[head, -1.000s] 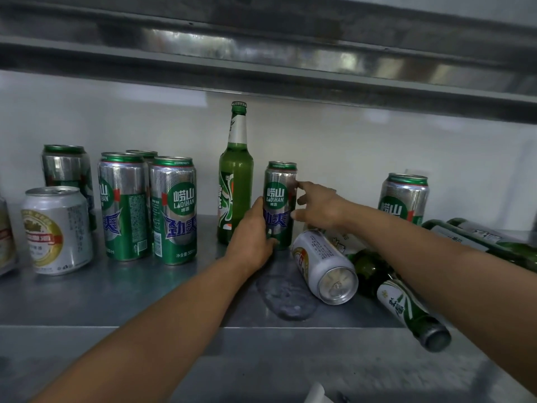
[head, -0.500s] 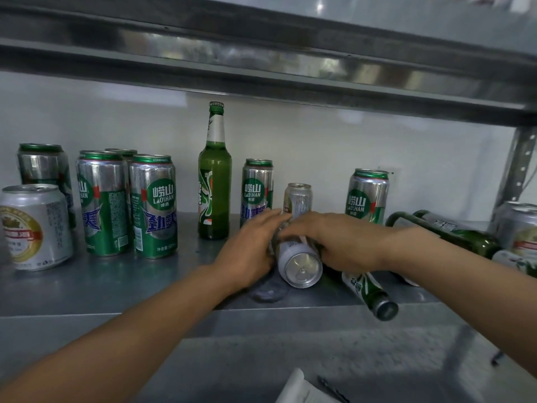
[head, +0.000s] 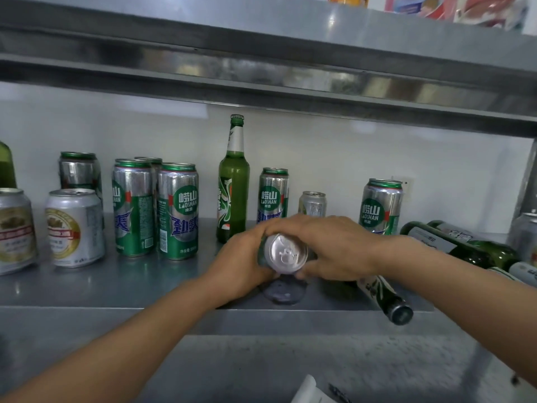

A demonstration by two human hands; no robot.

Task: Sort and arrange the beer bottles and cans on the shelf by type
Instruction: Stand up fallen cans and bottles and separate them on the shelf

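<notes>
A silver can [head: 286, 253], its top turned toward the camera, is gripped from both sides by the left hand [head: 242, 266] and the right hand [head: 331, 242] at the front middle of the steel shelf [head: 130, 283]; an upright green bottle [head: 234, 193] and tall green cans [head: 178, 210] are seen standing behind; green bottles [head: 465, 245] are seen lying at right.

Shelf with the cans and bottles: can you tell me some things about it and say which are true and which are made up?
1. The left hand and the right hand both hold the silver can. True.
2. The tall green bottle stands upright. True.
3. The front bottle, near the edge of the shelf, stands up. False: it lies on its side.
4. The green cans have all fallen over. False: they stand upright.
</notes>
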